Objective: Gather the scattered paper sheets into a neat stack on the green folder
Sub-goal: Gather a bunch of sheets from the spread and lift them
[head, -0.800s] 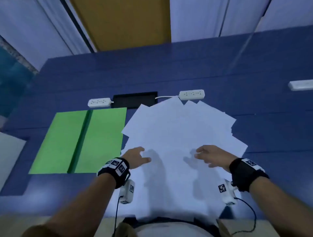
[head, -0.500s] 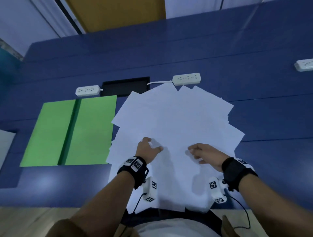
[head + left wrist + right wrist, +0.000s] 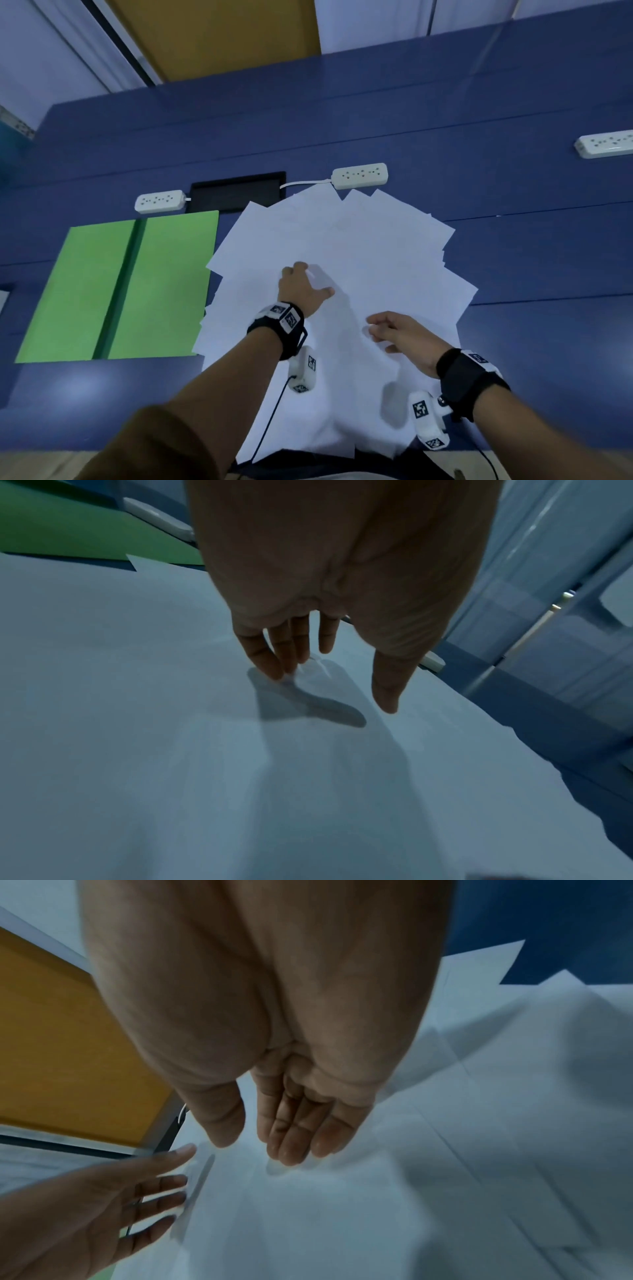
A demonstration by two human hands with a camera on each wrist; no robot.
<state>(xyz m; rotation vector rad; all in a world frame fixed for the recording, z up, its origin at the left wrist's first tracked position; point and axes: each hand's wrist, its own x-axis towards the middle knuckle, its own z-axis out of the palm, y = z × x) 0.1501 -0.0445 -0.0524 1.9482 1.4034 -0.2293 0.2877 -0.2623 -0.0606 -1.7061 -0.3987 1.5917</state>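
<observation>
Several white paper sheets (image 3: 370,246) lie fanned in an overlapping pile on the blue table, right of the open green folder (image 3: 164,284). My left hand (image 3: 301,284) is over the pile's middle, fingers straight and spread, fingertips (image 3: 274,669) touching the top sheet (image 3: 137,696). My right hand (image 3: 394,332) hovers low over the near right part of the pile, fingers (image 3: 294,1145) straight and close to the paper (image 3: 445,1177). Neither hand holds anything. The left hand (image 3: 103,1204) also shows in the right wrist view, palm open.
Two white power strips (image 3: 159,201) (image 3: 359,175) and a black recessed panel (image 3: 238,195) sit just beyond the folder and the pile. A third power strip (image 3: 604,144) lies at the far right. The table's near edge (image 3: 85,452) runs below my arms.
My left hand has moved forward and right onto the middle of the pile. My right hand has drawn slightly back toward me. The sheets have not visibly shifted.
</observation>
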